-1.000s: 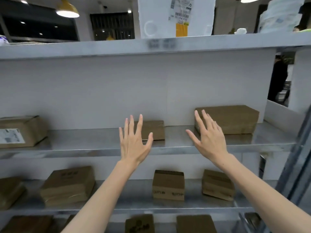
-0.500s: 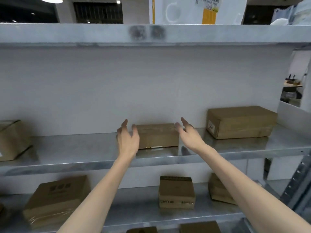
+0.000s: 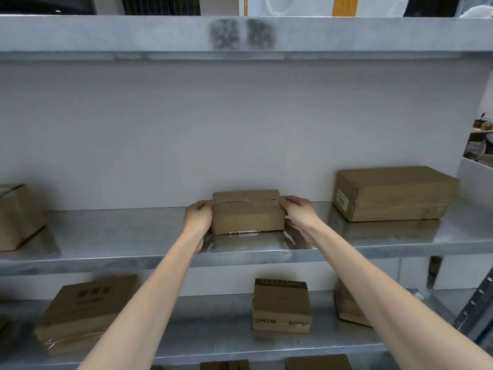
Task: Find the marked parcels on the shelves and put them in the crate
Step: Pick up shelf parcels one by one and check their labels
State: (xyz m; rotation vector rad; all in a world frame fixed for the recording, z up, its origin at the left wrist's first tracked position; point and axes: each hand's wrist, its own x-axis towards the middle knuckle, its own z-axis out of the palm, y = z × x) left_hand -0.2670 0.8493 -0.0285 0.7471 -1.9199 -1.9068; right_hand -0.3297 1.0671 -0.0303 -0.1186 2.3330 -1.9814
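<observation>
A small brown cardboard parcel (image 3: 248, 213) rests on the middle metal shelf (image 3: 120, 236), against the white back panel. A thin label strip with a yellow patch shows along its bottom front edge. My left hand (image 3: 198, 216) presses its left end and my right hand (image 3: 297, 210) grips its right end, fingers curled over the top corners. The parcel still sits on the shelf. No crate is in view.
A longer parcel (image 3: 394, 193) with a white numbered sticker lies to the right on the same shelf, and another box (image 3: 16, 217) stands at the far left. The lower shelf holds several boxes, one (image 3: 281, 305) right below my arms. The upper shelf edge (image 3: 240, 33) runs overhead.
Both hands went from spread in the air to closing in on the small parcel's two ends and now clasp it. The view has moved closer to the shelf.
</observation>
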